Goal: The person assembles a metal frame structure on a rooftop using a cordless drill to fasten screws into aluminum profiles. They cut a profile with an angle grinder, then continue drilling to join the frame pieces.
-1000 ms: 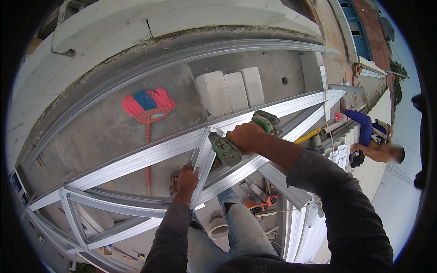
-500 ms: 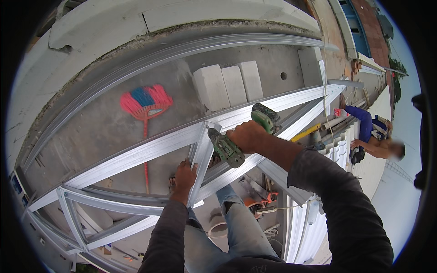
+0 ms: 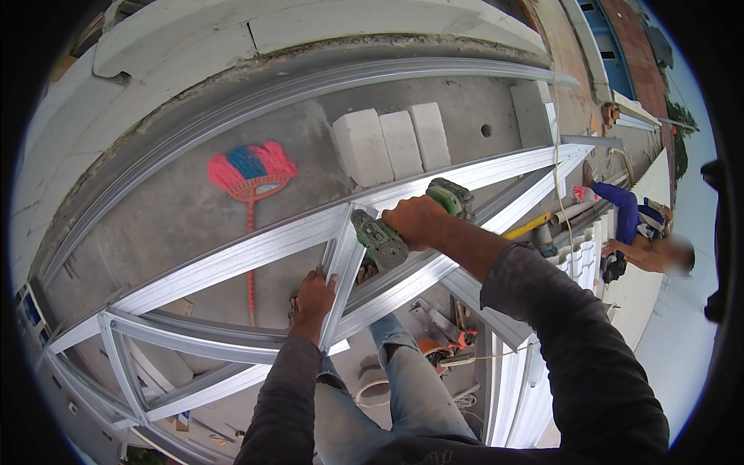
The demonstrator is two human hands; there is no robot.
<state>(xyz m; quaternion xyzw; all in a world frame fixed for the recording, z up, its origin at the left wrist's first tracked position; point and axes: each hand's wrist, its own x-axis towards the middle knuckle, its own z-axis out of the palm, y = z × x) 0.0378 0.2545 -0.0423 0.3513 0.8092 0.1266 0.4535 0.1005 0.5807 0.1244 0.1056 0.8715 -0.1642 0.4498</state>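
My right hand [image 3: 417, 222] is wrapped round the grip of a green and black cordless drill [image 3: 380, 242]. The drill's front end is close to the joint where a short metal strut [image 3: 338, 267] meets the long upper rail [image 3: 256, 252] of a silver metal truss; whether its tip touches is hidden. Lower down, my left hand [image 3: 314, 302] grips the short strut from its left side, with the thumb against the metal. The strut runs down to the truss's lower rail [image 3: 380, 306].
Beyond the truss lie a pink and blue broom [image 3: 251, 167] and several pale blocks [image 3: 364, 147]. A bucket [image 3: 373, 386] and orange-handled tools [image 3: 465, 339] sit near my legs. At right a person [image 3: 639, 225] sits beside pipes and a yellow level [image 3: 527, 225].
The drill has shifted slightly up and left, its body tilting closer to the strut's upper joint. My left hand stays at the same place on the strut.
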